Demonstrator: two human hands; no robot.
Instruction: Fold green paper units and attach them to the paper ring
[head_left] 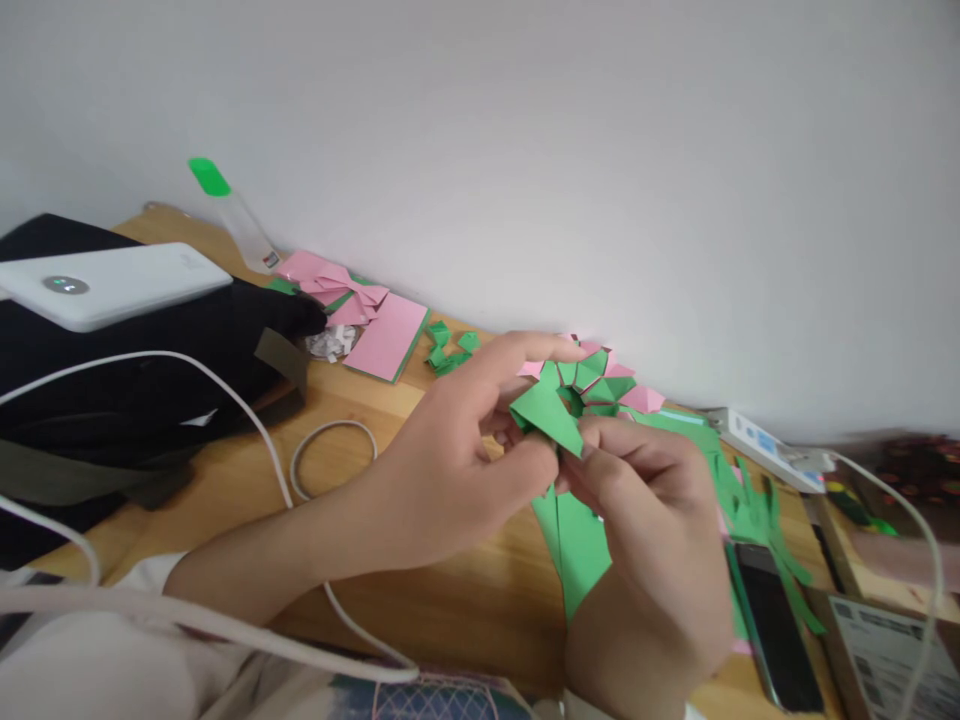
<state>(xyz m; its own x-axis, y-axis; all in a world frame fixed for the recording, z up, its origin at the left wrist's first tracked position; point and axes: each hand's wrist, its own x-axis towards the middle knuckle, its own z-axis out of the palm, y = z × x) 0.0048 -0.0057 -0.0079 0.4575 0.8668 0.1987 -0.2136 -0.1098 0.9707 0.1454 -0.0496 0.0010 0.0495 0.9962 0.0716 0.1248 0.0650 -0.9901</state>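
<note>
Between my two hands is a small folded piece of green paper [549,410] with a pointed, triangular face. My left hand [469,450] pinches its lower left edge, thumb below and index finger stretched out above it. The fingertips of my right hand [652,520] press on its lower right corner. Just behind it stands a ring of folded green and pink paper [611,385], partly hidden by my hands; I cannot tell whether it touches the folded piece. Green paper sheets [581,550] lie under my hands.
On the left, a white power bank [112,285] rests on a black bag [247,320]. A glue bottle [236,215] leans by the wall near pink paper [390,335] and green scraps [450,350]. At right are a phone [776,625] and a power strip [761,445]. White cables [247,410] cross the foreground.
</note>
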